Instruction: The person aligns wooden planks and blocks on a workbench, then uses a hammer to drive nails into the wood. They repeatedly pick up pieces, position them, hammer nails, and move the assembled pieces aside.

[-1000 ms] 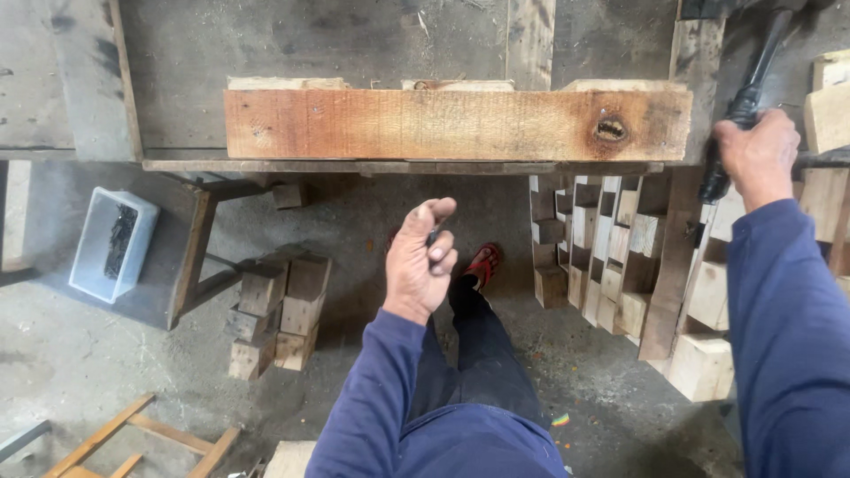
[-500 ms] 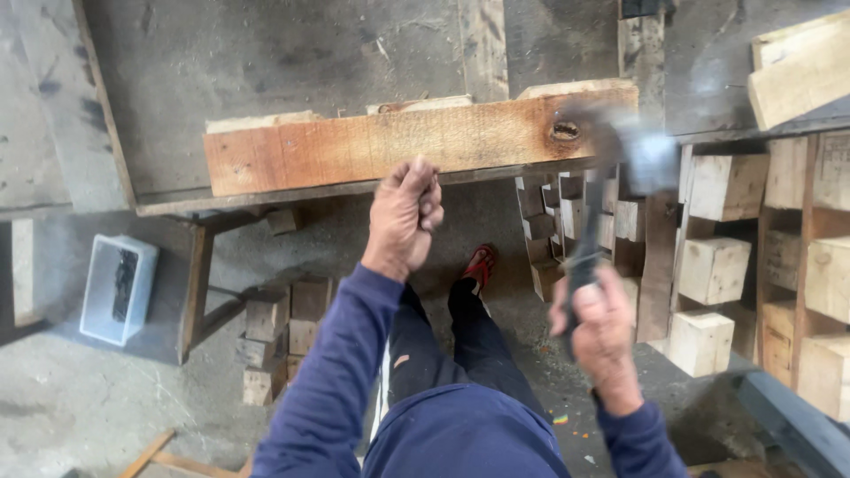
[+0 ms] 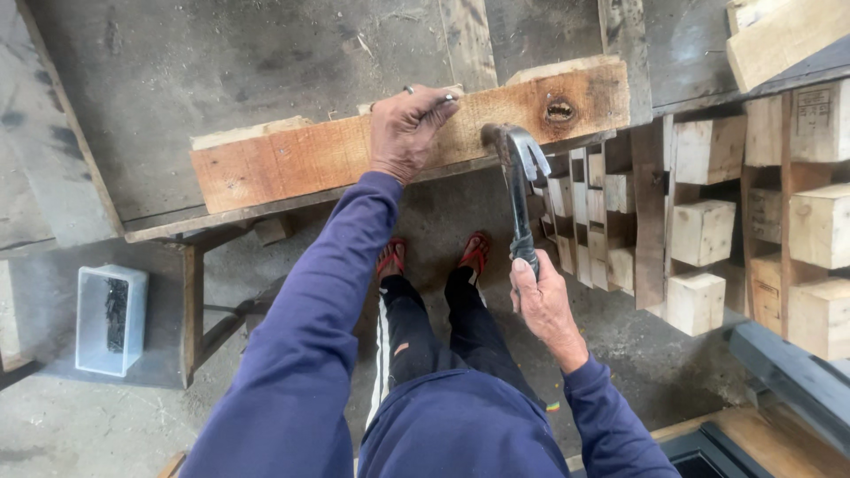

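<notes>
**Reddish plank on the bench edge, nail pinched, hammer in hand**

Plank (image 3: 310,159): reddish-brown board lying along the near edge of a grey workbench (image 3: 221,80), tilted up to the right, with a dark knot hole near its right end. Pale wood blocks show behind its top edge.

Left hand (image 3: 403,133): rests on the plank's face about midway. Thumb and forefinger pinch a small nail (image 3: 447,97) at the top edge; the other fingers curl against the wood.

Right hand (image 3: 542,301): fingers wrapped tight round the lower handle of a claw hammer (image 3: 518,190). Its metal head sits just in front of the plank's lower edge, right of the left hand.

Around: red sandals (image 3: 434,254) on the concrete floor below. Stacked pale wood blocks (image 3: 704,230) to the right. A clear plastic box (image 3: 111,319) holding dark nails sits left, near a bench leg.
</notes>
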Demonstrator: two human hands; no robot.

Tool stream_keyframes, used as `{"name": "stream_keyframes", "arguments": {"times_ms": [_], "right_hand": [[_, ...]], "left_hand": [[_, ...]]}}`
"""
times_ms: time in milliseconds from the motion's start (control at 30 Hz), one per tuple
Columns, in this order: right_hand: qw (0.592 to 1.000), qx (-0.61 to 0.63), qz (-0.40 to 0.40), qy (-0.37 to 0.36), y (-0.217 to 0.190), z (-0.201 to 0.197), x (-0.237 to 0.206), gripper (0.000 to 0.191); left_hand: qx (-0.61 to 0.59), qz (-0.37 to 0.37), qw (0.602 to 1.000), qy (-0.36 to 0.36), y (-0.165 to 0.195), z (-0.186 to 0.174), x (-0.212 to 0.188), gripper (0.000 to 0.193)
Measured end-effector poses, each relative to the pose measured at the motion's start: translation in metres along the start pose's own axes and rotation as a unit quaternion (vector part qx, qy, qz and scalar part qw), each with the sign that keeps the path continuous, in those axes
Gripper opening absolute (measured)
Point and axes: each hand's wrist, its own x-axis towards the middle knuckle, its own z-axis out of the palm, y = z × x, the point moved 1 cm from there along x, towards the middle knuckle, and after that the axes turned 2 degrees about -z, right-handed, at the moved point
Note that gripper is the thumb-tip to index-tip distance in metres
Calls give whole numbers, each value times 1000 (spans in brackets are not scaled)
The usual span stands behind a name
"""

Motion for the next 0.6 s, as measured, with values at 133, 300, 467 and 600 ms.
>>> {"name": "stream_keyframes", "arguments": {"times_ms": [133,300,467,600], "right_hand": [[1000,8,5,11,-24,3,-9,30],[995,-18,-95,-4,-58,13,-15,32],[997,-57,-40,-18,-75,17,-11,33],[986,-25,-163,-22,-110,9,-32,35]], "left_hand": [[30,11,999,-11,8,-2,5,18],[55,-5,998,-17,13,-4,3,14],[67,-12,997,-31,9,-3,2,14],[28,-25,998,-47,9,-6,4,18]]}}
